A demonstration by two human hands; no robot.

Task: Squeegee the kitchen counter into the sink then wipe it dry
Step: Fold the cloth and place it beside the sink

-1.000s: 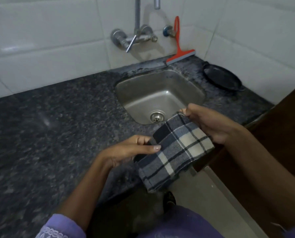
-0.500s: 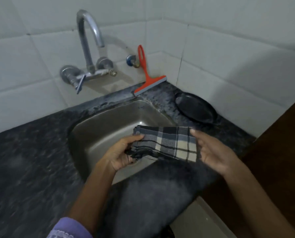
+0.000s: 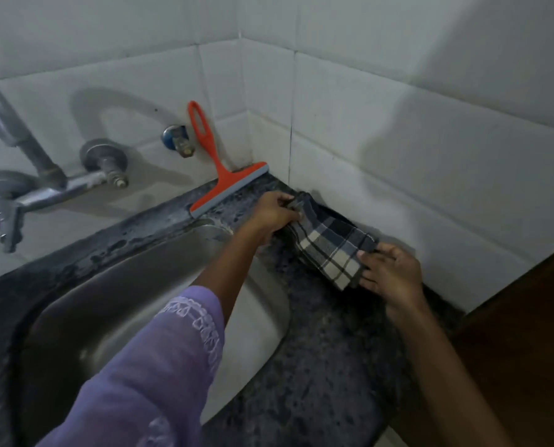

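Note:
A folded blue and cream checked cloth (image 3: 330,250) lies low over the dark speckled counter (image 3: 320,350), right of the steel sink (image 3: 133,304) and close to the right wall. My left hand (image 3: 274,216) grips its far end. My right hand (image 3: 390,275) holds its near end with the fingertips. The cloth hides the black pan that sits by the wall; only a dark sliver shows behind it. An orange squeegee (image 3: 219,175) leans on the tiled back wall behind the sink, blade down on the counter.
A metal wall tap (image 3: 40,175) and a small valve (image 3: 177,141) stick out of the back wall over the sink. White tiled walls meet in the corner by the squeegee. A brown wooden panel (image 3: 520,333) bounds the counter on the right.
Both hands carried the cloth from the counter's front edge, over the sink, to the right rear area beside the wall. The view moved closer to the corner.

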